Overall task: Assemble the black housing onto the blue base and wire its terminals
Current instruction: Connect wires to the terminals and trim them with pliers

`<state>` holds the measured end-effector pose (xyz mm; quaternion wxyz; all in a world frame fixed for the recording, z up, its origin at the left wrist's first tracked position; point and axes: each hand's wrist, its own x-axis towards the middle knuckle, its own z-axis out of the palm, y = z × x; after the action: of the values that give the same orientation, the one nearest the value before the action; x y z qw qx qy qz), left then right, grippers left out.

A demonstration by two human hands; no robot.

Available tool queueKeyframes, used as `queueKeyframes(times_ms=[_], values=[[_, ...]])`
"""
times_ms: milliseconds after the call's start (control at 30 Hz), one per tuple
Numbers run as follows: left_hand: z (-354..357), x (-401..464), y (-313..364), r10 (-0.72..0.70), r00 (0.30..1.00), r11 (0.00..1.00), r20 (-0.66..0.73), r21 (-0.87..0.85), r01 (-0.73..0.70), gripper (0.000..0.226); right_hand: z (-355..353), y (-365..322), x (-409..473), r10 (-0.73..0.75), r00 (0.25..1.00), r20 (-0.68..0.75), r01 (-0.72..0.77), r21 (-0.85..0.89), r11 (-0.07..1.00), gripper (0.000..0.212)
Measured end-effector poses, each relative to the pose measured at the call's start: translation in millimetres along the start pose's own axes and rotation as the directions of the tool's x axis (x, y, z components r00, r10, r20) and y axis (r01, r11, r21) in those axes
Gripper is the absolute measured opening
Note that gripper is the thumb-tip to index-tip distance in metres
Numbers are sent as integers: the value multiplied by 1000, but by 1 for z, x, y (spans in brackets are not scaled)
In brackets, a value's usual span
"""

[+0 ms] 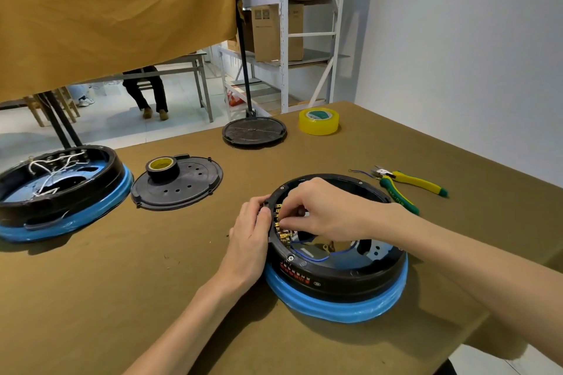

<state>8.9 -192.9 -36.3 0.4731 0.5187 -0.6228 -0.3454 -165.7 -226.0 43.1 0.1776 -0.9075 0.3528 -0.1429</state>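
A round black housing (338,275) sits on a blue base (341,304) at the table's front right. Brass terminals (281,230) line its inner left wall, and a blue wire (313,258) loops across the inside. My left hand (251,231) grips the housing's outer left rim, its fingers curled over the edge. My right hand (320,210) reaches in from the right and pinches at a terminal with curled fingertips; what it pinches is hidden.
A second black housing on a blue base (61,192) with white wires stands at the left. A black lid (179,184) carries a roll of black tape (161,166). Another lid (254,131), yellow tape (319,121) and green-yellow pliers (408,184) lie behind.
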Motion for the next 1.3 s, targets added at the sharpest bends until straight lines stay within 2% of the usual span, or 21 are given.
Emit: queueKeyframes(times_ms=[267, 400, 533, 633, 667, 733, 767, 833, 900, 933, 1000, 1133, 1300], values=[[-7, 0, 7, -37, 992, 996, 118, 81, 27, 33, -3, -5, 5, -11, 998, 57, 15, -66, 998, 16], [-9, 0, 4, -29, 986, 986, 164, 168, 1, 55, -1, -7, 4, 4, 999, 47, 1, -96, 995, 18], [-8, -1, -2, -13, 988, 983, 151, 182, -14, 46, 1, -9, 0, 58, 998, 14, -57, -71, 996, 16], [-6, 0, -5, -16, 996, 999, 89, 34, 13, 62, -3, -6, -6, 189, 977, -99, -182, 76, 980, 14], [-5, 1, -6, -39, 997, 999, 71, -18, 40, 63, -3, -5, -9, 222, 958, -179, -209, 92, 974, 11], [-4, 3, -6, -79, 996, 995, 41, -54, 81, 49, -3, -5, -15, 244, 921, -303, -244, 39, 969, 10], [-3, 4, -6, -90, 996, 994, 28, -55, 91, 42, -4, -5, -17, 277, 919, -281, -279, 32, 960, 14], [-2, 6, -5, -95, 995, 995, 11, -39, 95, 40, -7, -6, -18, 403, 912, -70, -391, 144, 909, 24], [-3, 7, -4, -81, 997, 997, 9, 0, 81, 45, -13, -7, -15, 490, 860, 146, -507, 363, 782, 23], [-3, 7, -3, -75, 997, 997, 14, 14, 74, 46, -16, -8, -14, 505, 837, 209, -541, 444, 714, 21], [-5, 8, -2, -71, 997, 997, 29, 38, 70, 45, -18, -10, -10, 524, 804, 283, -587, 523, 618, 21], [-6, 7, -1, -54, 997, 995, 63, 88, 48, 43, -14, -11, -3, 553, 732, 399, -672, 559, 486, 13], [-7, 8, -3, -54, 996, 992, 71, 119, 45, 42, -16, -9, 0, 533, 683, 499, -726, 539, 427, 7]])
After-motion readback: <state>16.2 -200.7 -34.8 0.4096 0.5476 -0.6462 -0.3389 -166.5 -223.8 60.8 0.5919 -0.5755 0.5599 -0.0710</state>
